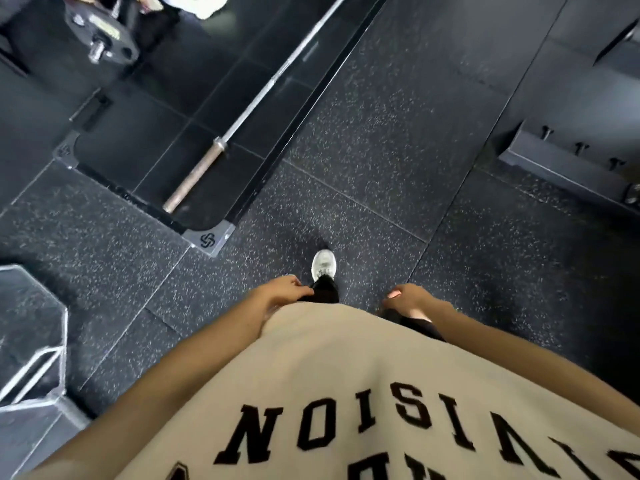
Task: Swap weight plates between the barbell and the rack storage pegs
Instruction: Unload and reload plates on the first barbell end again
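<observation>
Barbell: one long steel barbell (263, 95) lay flat on the dark platform (145, 147), running diagonally from the near corner up toward the top of the view. The near sleeve was totally bare, no plates on it, kinda brownish at the end.
Platform corners: two grey metal corner brackets showed, one (209, 239) with a knot-style logo right by the bar's near end, and one (64, 154) further left.
Weight plates: I counted just one round black weight plate (100, 32), sitting on a chrome storage peg up in the top-left corner, well apart from the bar's bare end. Couldn't read the label on it, too blurry.
Left hand: one left hand (282, 292) hung down by the hip with the fingers loosely curled, nothing in it.
Right hand: one right hand (408, 299) was the same deal, fingers curled in loosely, empty, hanging at the side.
Feet: only one white sneaker (324, 263) was visible, planted on the speckled black rubber floor (398, 150) between the two hands.
Shirt: one beige t-shirt (346, 358) with big dark block letters filled the bottom of the view.
Other gear: one dark equipment base (561, 168) with three small bolts sat on the right; one octagonal grey-framed thing (31, 327) sat low on the left, couldn't tell what it was.
</observation>
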Action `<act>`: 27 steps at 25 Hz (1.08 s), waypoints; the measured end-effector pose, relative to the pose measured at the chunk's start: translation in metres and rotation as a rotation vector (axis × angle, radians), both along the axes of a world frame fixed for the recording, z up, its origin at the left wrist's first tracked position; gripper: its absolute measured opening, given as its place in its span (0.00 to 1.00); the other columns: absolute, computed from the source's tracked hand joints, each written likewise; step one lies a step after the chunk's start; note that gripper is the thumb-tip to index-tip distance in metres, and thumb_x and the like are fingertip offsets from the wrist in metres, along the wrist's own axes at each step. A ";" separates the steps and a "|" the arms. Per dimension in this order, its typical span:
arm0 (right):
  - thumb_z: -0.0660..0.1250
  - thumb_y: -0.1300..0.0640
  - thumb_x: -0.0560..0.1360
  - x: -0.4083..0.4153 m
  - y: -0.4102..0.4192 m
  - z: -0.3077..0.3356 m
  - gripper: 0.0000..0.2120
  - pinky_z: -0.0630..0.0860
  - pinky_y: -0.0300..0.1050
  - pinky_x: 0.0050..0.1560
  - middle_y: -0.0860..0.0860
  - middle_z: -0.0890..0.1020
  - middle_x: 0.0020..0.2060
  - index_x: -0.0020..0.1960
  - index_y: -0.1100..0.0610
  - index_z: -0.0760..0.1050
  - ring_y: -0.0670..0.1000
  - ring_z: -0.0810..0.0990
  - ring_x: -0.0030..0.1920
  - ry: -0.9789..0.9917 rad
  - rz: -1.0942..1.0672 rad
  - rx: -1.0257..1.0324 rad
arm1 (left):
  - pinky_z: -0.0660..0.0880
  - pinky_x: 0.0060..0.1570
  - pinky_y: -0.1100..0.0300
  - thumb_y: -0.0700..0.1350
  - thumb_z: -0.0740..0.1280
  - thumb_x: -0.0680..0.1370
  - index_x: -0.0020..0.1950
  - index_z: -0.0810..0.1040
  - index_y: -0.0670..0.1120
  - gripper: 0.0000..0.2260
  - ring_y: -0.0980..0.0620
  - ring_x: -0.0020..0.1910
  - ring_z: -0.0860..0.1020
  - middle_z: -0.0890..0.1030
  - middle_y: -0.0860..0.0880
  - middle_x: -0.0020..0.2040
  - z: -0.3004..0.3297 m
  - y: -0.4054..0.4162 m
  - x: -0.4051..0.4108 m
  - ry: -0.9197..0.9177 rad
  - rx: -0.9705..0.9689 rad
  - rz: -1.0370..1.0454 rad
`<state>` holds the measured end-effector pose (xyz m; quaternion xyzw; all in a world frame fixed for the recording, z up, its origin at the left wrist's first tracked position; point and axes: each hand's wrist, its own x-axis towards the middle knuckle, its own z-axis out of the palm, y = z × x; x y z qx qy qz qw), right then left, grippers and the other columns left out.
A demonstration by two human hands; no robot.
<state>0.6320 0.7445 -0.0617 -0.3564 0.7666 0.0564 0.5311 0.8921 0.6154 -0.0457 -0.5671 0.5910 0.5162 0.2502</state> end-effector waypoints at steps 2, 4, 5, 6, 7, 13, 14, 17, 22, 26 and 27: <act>0.66 0.48 0.76 -0.040 -0.062 0.010 0.20 0.73 0.47 0.61 0.55 0.79 0.62 0.64 0.58 0.76 0.57 0.77 0.61 0.041 -0.055 -0.007 | 0.69 0.48 0.59 0.56 0.67 0.77 0.47 0.74 0.48 0.11 0.48 0.48 0.74 0.77 0.46 0.50 0.011 -0.076 -0.040 0.010 -0.001 -0.085; 0.67 0.48 0.76 -0.079 -0.120 0.019 0.22 0.73 0.49 0.62 0.56 0.79 0.63 0.65 0.58 0.75 0.58 0.77 0.62 0.054 -0.140 -0.064 | 0.70 0.54 0.57 0.58 0.65 0.78 0.54 0.77 0.46 0.16 0.47 0.54 0.75 0.76 0.46 0.54 0.026 -0.145 -0.080 0.028 -0.024 -0.167; 0.68 0.48 0.75 -0.099 -0.149 0.023 0.22 0.74 0.50 0.62 0.56 0.79 0.63 0.65 0.58 0.75 0.58 0.77 0.61 0.059 -0.193 -0.106 | 0.71 0.58 0.55 0.59 0.65 0.77 0.60 0.77 0.45 0.20 0.46 0.58 0.75 0.76 0.47 0.58 0.031 -0.181 -0.102 0.025 -0.042 -0.213; 0.68 0.46 0.75 -0.117 -0.176 0.028 0.23 0.74 0.51 0.62 0.55 0.79 0.62 0.65 0.57 0.75 0.58 0.78 0.60 0.061 -0.238 -0.136 | 0.70 0.61 0.53 0.60 0.65 0.77 0.63 0.75 0.45 0.23 0.45 0.61 0.75 0.76 0.48 0.62 0.036 -0.213 -0.124 0.019 -0.057 -0.257; 0.68 0.45 0.74 -0.133 -0.200 0.031 0.23 0.75 0.51 0.61 0.54 0.80 0.61 0.64 0.56 0.76 0.58 0.78 0.59 0.059 -0.267 -0.152 | 0.70 0.63 0.51 0.61 0.65 0.76 0.64 0.75 0.46 0.24 0.46 0.62 0.74 0.76 0.48 0.64 0.037 -0.244 -0.146 0.019 -0.065 -0.290; 0.69 0.44 0.72 -0.234 -0.319 0.009 0.21 0.75 0.50 0.60 0.53 0.81 0.59 0.61 0.54 0.77 0.57 0.78 0.58 0.028 -0.319 -0.069 | 0.70 0.63 0.52 0.61 0.66 0.75 0.66 0.72 0.46 0.26 0.47 0.63 0.74 0.76 0.47 0.66 0.010 -0.380 -0.279 -0.035 -0.024 -0.378; 0.69 0.43 0.72 -0.260 -0.341 0.004 0.22 0.74 0.49 0.60 0.53 0.80 0.59 0.61 0.53 0.77 0.56 0.78 0.58 0.020 -0.308 -0.049 | 0.70 0.62 0.52 0.61 0.67 0.75 0.66 0.72 0.47 0.25 0.48 0.62 0.74 0.76 0.48 0.65 0.006 -0.401 -0.304 -0.052 -0.016 -0.390; 0.68 0.46 0.74 -0.354 -0.411 0.012 0.20 0.73 0.46 0.59 0.53 0.80 0.60 0.62 0.55 0.76 0.56 0.77 0.59 -0.004 -0.282 -0.051 | 0.70 0.62 0.54 0.61 0.69 0.73 0.62 0.75 0.51 0.22 0.50 0.58 0.75 0.78 0.50 0.62 0.011 -0.474 -0.392 -0.073 -0.016 -0.400; 0.66 0.47 0.77 -0.500 -0.511 0.036 0.23 0.72 0.49 0.62 0.54 0.76 0.65 0.68 0.57 0.72 0.57 0.76 0.62 -0.006 -0.428 -0.126 | 0.70 0.60 0.53 0.61 0.69 0.72 0.57 0.76 0.54 0.18 0.51 0.58 0.74 0.77 0.53 0.58 0.042 -0.584 -0.548 0.075 -0.067 -0.316; 0.66 0.47 0.77 -0.589 -0.568 0.026 0.23 0.73 0.51 0.63 0.54 0.76 0.65 0.68 0.57 0.72 0.57 0.76 0.62 -0.011 -0.466 -0.113 | 0.72 0.56 0.52 0.61 0.70 0.70 0.54 0.76 0.55 0.17 0.51 0.54 0.75 0.78 0.52 0.57 0.027 -0.652 -0.664 0.067 -0.037 -0.360; 0.66 0.46 0.76 -0.607 -0.580 0.020 0.23 0.73 0.51 0.64 0.54 0.77 0.65 0.68 0.56 0.72 0.57 0.76 0.62 -0.016 -0.444 -0.091 | 0.72 0.55 0.53 0.60 0.70 0.70 0.55 0.76 0.54 0.17 0.51 0.54 0.75 0.78 0.52 0.56 0.020 -0.667 -0.687 0.050 -0.029 -0.375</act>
